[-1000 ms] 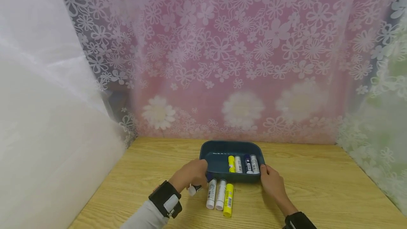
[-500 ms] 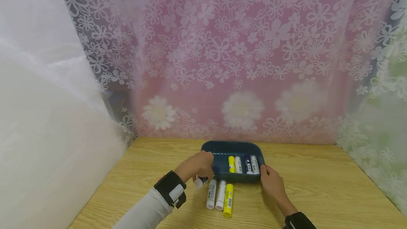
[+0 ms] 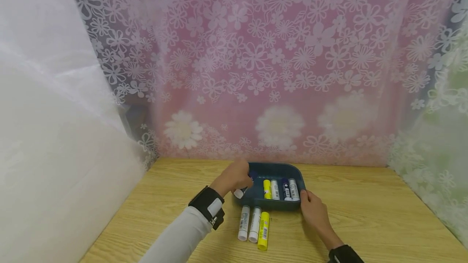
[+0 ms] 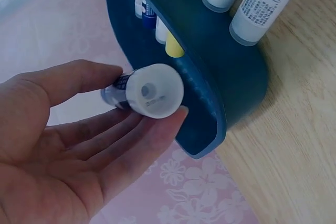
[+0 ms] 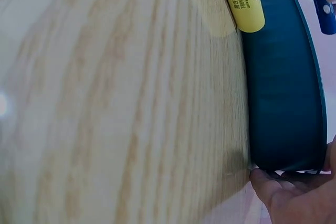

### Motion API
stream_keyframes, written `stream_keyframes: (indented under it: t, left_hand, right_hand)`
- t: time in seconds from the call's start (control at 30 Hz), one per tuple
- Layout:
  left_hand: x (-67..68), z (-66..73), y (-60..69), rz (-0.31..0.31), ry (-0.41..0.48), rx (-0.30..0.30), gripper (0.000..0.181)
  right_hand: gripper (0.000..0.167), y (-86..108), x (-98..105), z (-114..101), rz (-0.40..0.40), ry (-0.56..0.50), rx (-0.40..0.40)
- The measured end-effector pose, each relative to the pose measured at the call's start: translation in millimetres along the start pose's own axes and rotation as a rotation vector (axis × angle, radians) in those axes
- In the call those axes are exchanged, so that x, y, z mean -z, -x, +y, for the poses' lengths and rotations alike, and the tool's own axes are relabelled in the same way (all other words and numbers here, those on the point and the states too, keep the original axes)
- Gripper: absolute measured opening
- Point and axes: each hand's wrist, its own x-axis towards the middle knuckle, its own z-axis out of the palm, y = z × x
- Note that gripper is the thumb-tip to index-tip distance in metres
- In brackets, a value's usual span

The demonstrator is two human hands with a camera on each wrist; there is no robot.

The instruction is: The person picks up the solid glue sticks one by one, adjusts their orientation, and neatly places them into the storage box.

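Observation:
My left hand (image 3: 235, 177) is over the left end of a dark teal tray (image 3: 268, 203). Its thumb and fingers pinch a dark blue glue stick with a white base (image 4: 155, 92), tilted above the tray, base towards the left wrist camera. At the tray's right end, my right hand (image 3: 315, 212) grips the side wall; some of its fingers are hidden in the head view. Inside, in the right half, lie a yellow glue stick (image 3: 267, 190), a white one (image 3: 275, 190), a dark blue one (image 3: 286, 190) and another white one (image 3: 294, 190).
In front of the tray, two white glue sticks (image 3: 243, 223) and a yellow glue stick (image 3: 263, 231) lie side by side on the wooden table (image 3: 175, 198). A pink flowered curtain (image 3: 226, 125) hangs behind the table's far edge.
My left hand has moved up and to the right with the dark blue glue stick, from the tray's front left corner to over its left end. The right hand stays put.

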Motion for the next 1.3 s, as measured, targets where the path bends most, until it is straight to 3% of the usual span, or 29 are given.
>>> stream_keyframes:
  t: [0.17, 0.4, 0.6, 0.7, 0.87, 0.97, 1.13, 1.3]
  left_hand:
    - [-3.2, -0.4, -12.0, 0.074, 0.084, 0.007, 0.053]
    - [-16.3, 0.2, -29.1, 0.186, 0.166, 0.073, 0.023]
    - [-31.7, -6.4, -39.4, 0.26, 0.222, 0.092, 0.02]
    - [-33.7, -8.0, -40.3, 0.282, 0.231, 0.112, 0.009]
    - [-42.0, -11.4, -42.6, 0.351, 0.216, 0.122, 0.033]
    - [-48.8, -11.3, -43.2, 0.365, 0.197, 0.13, 0.029]
    - [-59.7, -7.1, -45.1, 0.329, 0.188, 0.166, 0.008]
    - [-69.5, -5.2, -46.8, 0.338, 0.197, 0.231, 0.013]
  right_hand:
    - [0.051, 0.7, 0.9, -0.4, 0.004, 0.001, 0.002]
    - [0.049, 2.1, 0.1, -2.5, 0.013, -0.001, 0.006]
    - [0.047, 3.2, -0.5, -5.9, 0.013, -0.004, 0.007]
    - [0.045, 0.7, -1.5, -5.6, 0.02, 0.006, 0.019]
    - [0.041, 0.2, -0.2, -7.2, 0.037, 0.025, 0.04]
    - [0.043, 1.0, 0.6, -6.6, 0.037, 0.02, 0.043]
    - [0.05, 2.4, 0.8, -1.8, 0.036, 0.016, 0.034]
    - [0.052, 2.2, 0.9, -0.2, 0.026, 0.015, 0.028]
